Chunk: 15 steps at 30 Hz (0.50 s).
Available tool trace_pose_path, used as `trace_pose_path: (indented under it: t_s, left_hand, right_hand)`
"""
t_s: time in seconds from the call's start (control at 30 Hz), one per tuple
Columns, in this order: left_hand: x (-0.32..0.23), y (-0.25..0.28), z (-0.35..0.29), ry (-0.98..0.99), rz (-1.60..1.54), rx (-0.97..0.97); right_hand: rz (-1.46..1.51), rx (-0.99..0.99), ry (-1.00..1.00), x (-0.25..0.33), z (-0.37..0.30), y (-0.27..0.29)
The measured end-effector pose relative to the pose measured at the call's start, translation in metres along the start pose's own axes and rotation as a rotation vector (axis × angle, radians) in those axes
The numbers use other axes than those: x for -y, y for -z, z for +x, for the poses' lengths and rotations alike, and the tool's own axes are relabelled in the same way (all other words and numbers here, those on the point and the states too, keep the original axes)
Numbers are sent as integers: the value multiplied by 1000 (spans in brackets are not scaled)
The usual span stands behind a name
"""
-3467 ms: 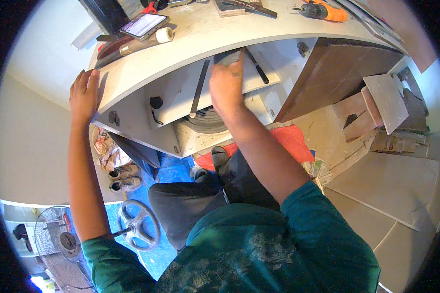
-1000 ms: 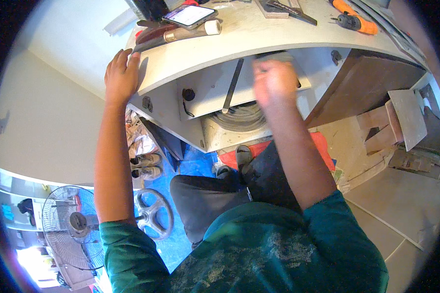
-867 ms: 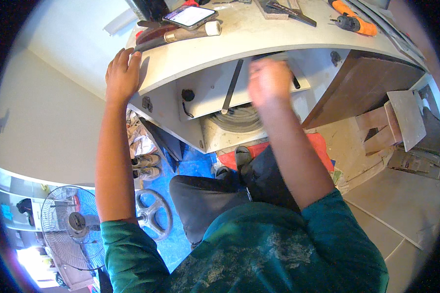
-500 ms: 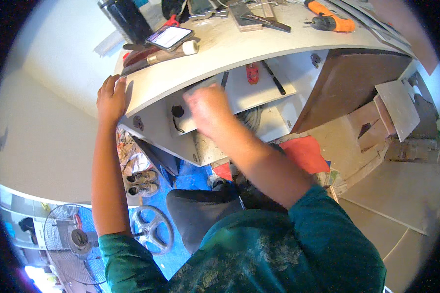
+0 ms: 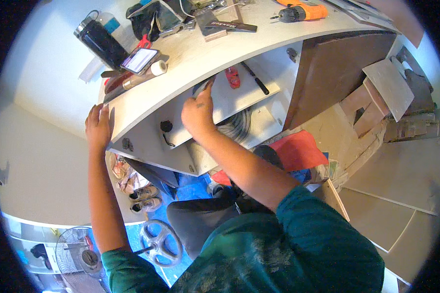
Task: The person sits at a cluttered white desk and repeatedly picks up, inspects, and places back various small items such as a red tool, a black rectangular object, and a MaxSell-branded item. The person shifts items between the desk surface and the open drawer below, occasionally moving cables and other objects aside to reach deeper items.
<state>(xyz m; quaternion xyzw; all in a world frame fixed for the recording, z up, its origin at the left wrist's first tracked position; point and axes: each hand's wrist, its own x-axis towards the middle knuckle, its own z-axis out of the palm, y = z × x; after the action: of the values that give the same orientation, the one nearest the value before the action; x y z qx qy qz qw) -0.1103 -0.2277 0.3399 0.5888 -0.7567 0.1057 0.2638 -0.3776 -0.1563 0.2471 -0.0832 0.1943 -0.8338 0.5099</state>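
My right hand reaches into the cabinet, its fingers closed around a dark, slim tool at the shelf. Part of that tool is hidden by my fingers, so its kind is unclear. Near it on the white shelf lie a red object and a black rod-like tool. A round black item with a strap is at the shelf's left end. At the left corner of the cabinet top, my left hand rests with fingers extended over the edge, holding nothing.
On top are a phone, a wooden-handled tool, a black bottle and an orange drill. Coiled cable lies below the shelf. A handwheel and fan stand at lower left.
My right hand has moved deeper to the shelf and closed on the dark tool. My left hand stays at the corner. The whole view has shifted a little.
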Motion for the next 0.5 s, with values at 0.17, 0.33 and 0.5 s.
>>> trace_pose_path:
  t_s: [0.17,0.33,0.5]
  left_hand:
    - [0,10,-4,41,-35,22]
    - [-13,11,-6,41,-48,23]
    - [-14,12,-7,7,-31,28]
  right_hand:
    - [-290,-53,295,69,41,27]
    - [-405,-137,668,169,102,67]
    - [-481,-141,484,217,119,89]
